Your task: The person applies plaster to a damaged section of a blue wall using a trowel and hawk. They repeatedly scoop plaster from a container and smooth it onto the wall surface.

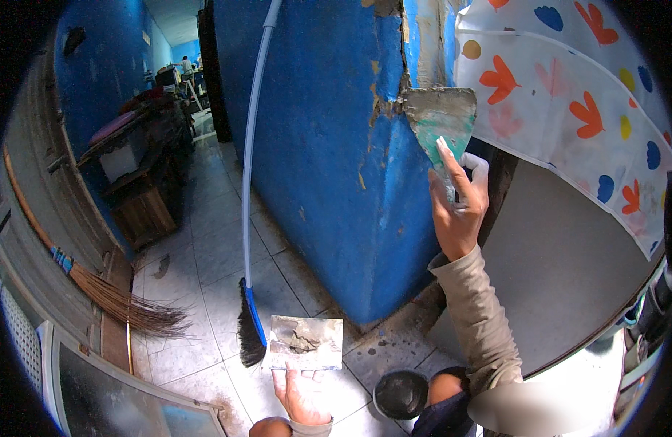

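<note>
My right hand (463, 211) is raised and grips a putty knife (452, 127), a wide blade with worn green paint and grey smears. Its blade edge lies at the damaged corner of a blue wall (314, 138), where paint has flaked and bare grey cement (429, 62) shows. Low in front, my left hand (305, 397) supports a small pale rectangular board (329, 358) from its near edge, with the fingers partly hidden beneath it. A lump of grey mortar (299, 342) sits on the board. White residue coats some of my right fingers.
A long-handled broom (252, 313) leans along the wall beside the board. A stick broom (125, 298) rests at the left door. Near my knee stands a dark bucket (400, 395). Patterned cloth (554, 87) drapes over a grey panel (562, 233) at right. Another person (187, 65) is far down the passage.
</note>
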The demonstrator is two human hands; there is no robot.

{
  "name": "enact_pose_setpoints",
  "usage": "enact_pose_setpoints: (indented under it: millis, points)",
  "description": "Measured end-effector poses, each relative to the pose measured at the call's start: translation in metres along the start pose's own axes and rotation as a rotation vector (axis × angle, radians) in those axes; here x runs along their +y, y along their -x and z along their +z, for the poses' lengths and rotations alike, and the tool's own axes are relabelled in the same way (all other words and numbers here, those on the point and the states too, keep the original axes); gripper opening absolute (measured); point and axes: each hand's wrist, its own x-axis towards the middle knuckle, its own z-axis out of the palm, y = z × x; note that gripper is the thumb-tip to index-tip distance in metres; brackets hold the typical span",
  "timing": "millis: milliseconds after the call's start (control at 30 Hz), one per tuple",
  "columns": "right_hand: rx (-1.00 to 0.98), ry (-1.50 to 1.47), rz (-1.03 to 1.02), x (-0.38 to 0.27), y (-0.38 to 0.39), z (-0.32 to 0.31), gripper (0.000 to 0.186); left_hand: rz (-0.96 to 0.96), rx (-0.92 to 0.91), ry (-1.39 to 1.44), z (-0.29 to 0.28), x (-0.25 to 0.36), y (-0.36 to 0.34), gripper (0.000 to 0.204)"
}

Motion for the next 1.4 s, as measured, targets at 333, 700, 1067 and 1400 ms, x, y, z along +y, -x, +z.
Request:
enact_pose_setpoints:
  millis: [333, 700, 1067, 1400]
  points:
    - [-0.093, 0.389, 0.007, -0.022, -0.012, -0.022, 0.066, 0.036, -0.062, 0.007, -0.012, -0.004, -0.004, 0.055]
    - [-0.011, 0.009, -0.034, -0.007, -0.002, -0.022, 0.060, -0.010, -0.053, -0.018, -0.014, -0.002, -0.006, 0.080]
    - [-0.033, 0.059, -0.119, 0.023, 0.001, -0.010, 0.060, 0.013, 0.045, -0.016, 0.004, 0.003, 0.002, 0.053]
    - [-0.058, 0.156, -0.112, 0.021, -0.010, -0.009, 0.063, 0.014, -0.014, 0.007, -0.005, -0.001, -0.005, 0.055]
